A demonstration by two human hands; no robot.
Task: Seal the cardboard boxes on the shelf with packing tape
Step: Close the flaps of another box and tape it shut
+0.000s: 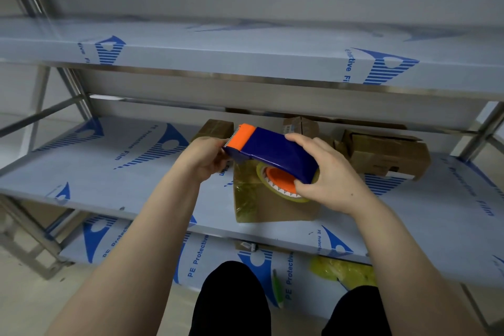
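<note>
The person's right hand [330,172] grips the roll end of the blue-and-orange tape dispenser [272,147], held just above a cardboard box [272,207] at the front of the middle shelf [109,172]. The left hand [204,158] curls in at the serrated blade [230,139], though whether it pinches the tape's loose end cannot be told. With fingers that close to the teeth, a sharp pull could nick them. Slack tape could also fold onto itself or land crooked beside the wrinkled strip already on the box's left side, leaving the seam poorly closed, while the open-flapped box [387,155] further back waits unsealed.
</note>
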